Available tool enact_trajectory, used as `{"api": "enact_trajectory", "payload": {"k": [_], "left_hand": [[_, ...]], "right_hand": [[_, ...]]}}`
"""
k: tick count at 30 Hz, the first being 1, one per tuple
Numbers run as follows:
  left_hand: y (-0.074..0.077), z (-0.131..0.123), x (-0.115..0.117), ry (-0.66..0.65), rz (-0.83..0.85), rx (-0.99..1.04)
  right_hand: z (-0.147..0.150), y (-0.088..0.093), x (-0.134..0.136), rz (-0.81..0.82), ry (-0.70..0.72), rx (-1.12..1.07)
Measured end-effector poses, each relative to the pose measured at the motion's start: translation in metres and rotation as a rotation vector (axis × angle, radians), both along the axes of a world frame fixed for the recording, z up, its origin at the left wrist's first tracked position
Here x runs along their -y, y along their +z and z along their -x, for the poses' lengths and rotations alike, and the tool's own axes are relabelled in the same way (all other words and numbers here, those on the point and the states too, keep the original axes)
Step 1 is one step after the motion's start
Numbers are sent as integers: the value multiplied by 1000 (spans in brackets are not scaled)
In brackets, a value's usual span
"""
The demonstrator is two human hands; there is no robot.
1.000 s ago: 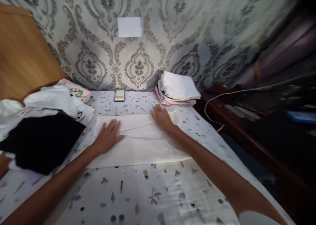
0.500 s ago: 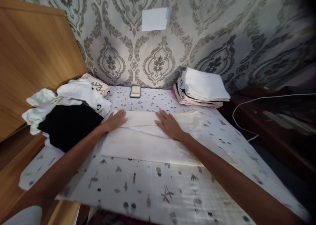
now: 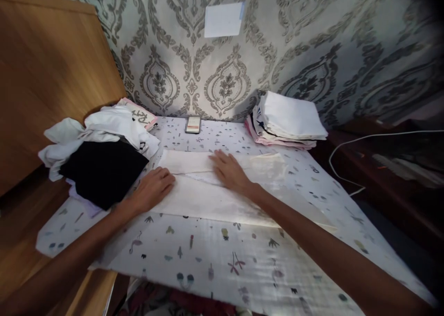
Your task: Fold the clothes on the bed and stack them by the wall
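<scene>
A cream-white cloth [image 3: 208, 198], folded lengthwise into a long strip, lies on a printed sheet in front of me. Its upper flap is turned toward the middle and leaves a narrow slanting gap. My left hand [image 3: 154, 187] rests on the cloth's left end, fingers slightly bent and touching the fabric. My right hand [image 3: 229, 171] lies over the upper flap near the middle, its fingers spread and a little blurred. The palms hide the fabric right beneath them.
Left, a loose heap of white clothes [image 3: 113, 121] and a black garment [image 3: 104, 172] sit beside a wooden cabinet [image 3: 58, 61]. A folded stack [image 3: 291, 117] stands back right. A small framed card [image 3: 193, 125] lies by the wall. A white cable [image 3: 335, 151] hangs right.
My left hand has slid from the cloth's top left corner down toward me, its fingers more bent. My right hand has shifted slightly left along the flap. The view has tilted a little.
</scene>
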State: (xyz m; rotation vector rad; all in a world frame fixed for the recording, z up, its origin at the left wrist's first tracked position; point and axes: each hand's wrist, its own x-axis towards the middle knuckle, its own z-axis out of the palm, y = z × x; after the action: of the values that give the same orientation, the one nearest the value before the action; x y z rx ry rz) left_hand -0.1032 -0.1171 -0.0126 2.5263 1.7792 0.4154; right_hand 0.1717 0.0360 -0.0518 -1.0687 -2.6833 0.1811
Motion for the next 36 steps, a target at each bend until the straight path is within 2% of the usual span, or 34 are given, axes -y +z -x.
{"api": "enact_trajectory", "payload": {"k": [3, 5, 9, 12, 15, 17, 20, 24, 27, 31, 34, 36], "left_hand": [[-11, -6, 16, 39, 25, -73], [-17, -8, 22, 78, 32, -100], [-16, -6, 28, 102, 32, -85], [-6, 3, 22, 76, 52, 82], [6, 16, 7, 150, 13, 262], [11, 22, -9, 184, -32, 287], [11, 29, -43, 219, -44, 178], [2, 36, -100, 405, 68, -26], [-6, 39, -129, 412, 123, -69], [-7, 37, -137, 381, 114, -117], [-4, 25, -128, 380, 72, -140], [-6, 14, -117, 337, 15, -83]], "right_hand": [[45, 7, 23, 69, 265, -51], [75, 7, 32, 126, 369, -28], [110, 1, 32, 154, 312, 50], [113, 0, 26, 164, 293, 45], [108, 2, 29, 183, 302, 3], [106, 6, 34, 189, 298, -23], [107, 9, 45, 159, 331, -61], [112, 5, 56, 113, 363, -42], [113, 0, 59, 86, 361, -17], [113, -2, 60, 52, 362, -21], [113, 1, 62, 22, 350, -18], [113, 4, 64, -21, 348, -22]]}}
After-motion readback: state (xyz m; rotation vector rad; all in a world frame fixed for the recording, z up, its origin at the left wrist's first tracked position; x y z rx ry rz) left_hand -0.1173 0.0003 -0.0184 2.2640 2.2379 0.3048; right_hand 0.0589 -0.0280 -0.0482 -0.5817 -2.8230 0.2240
